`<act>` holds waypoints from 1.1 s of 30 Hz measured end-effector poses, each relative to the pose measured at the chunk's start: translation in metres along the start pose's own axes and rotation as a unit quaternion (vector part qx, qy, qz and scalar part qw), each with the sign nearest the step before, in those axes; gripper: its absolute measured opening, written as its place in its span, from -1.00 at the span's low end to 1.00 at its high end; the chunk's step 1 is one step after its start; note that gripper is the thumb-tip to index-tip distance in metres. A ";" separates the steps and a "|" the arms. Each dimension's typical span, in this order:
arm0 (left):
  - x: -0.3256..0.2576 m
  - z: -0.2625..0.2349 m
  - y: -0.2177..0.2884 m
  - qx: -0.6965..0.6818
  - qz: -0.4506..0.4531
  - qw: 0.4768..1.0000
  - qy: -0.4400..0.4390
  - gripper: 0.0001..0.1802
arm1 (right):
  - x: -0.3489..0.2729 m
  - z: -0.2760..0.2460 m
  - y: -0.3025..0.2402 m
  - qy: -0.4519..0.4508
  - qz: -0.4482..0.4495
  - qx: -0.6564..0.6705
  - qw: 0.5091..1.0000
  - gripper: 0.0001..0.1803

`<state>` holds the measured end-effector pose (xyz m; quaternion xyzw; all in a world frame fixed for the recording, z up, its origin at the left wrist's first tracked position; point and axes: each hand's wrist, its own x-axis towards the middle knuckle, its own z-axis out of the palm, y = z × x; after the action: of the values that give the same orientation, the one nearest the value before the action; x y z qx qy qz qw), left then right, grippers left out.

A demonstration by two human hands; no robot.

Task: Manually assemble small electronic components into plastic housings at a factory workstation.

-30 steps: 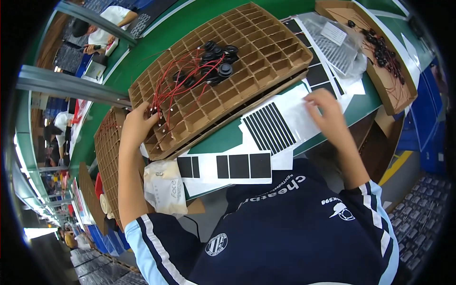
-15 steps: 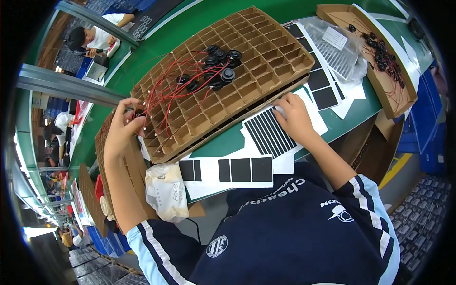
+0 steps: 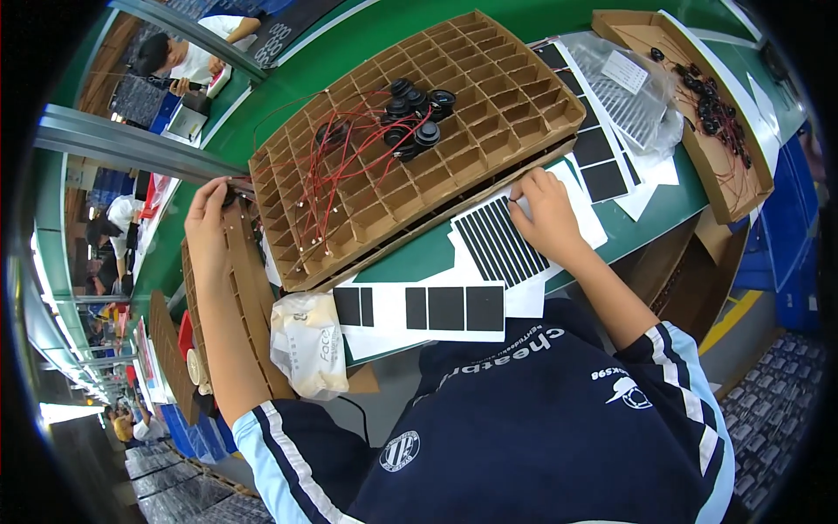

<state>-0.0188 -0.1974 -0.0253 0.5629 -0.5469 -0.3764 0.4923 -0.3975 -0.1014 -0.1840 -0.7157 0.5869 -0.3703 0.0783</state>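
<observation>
My left hand (image 3: 209, 215) is beyond the left end of a cardboard divider tray (image 3: 401, 206), its fingers closed on a small black round speaker (image 3: 230, 197) that they partly hide. On top of the tray lie several black round speakers (image 3: 410, 113) with tangled red wires (image 3: 327, 188). My right hand (image 3: 548, 211) rests, fingers curled, at the upper right corner of a white sheet with black adhesive strips (image 3: 499, 240). Its fingertips are pinched, and whatever they hold cannot be made out.
A white sheet with black rectangles (image 3: 445, 308) and a white plastic bag (image 3: 310, 345) lie along the near edge. At right are clear plastic packaging (image 3: 624, 92) and a cardboard box (image 3: 733, 196) of wired black parts. Another divider tray (image 3: 199, 306) stands left. Co-workers (image 3: 196, 57) sit beyond the metal post.
My left hand has moved left and up, off the tray's edge, taking a speaker and its red wires from the pile. Fewer wires lie on the tray. The right hand stays nearly in place.
</observation>
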 end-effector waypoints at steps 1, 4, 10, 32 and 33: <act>0.001 -0.003 0.000 0.064 0.053 0.996 0.032 -0.80 | 0.000 -0.001 -0.001 -0.003 0.005 0.007 1.000 -0.86; 0.005 -0.017 0.003 0.104 0.077 0.990 0.048 -0.78 | 0.000 -0.002 0.000 0.007 -0.001 0.023 1.000 -0.85; -0.006 -0.010 0.045 0.092 0.223 0.966 0.092 -0.71 | -0.002 -0.004 0.002 0.014 0.010 0.070 0.997 -0.84; -0.124 0.232 -0.079 -0.164 -0.165 0.862 -0.451 -0.79 | -0.002 -0.062 0.057 0.068 0.180 0.675 0.712 -0.48; -0.122 0.231 -0.081 -0.194 -0.183 0.855 -0.446 -0.75 | -0.003 -0.079 0.060 0.058 0.160 0.684 0.710 -0.46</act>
<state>-0.2362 -0.1163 -0.1709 0.3176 -0.5110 -0.7686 0.2174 -0.4937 -0.0912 -0.1612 -0.3391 0.2823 -0.6929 0.5703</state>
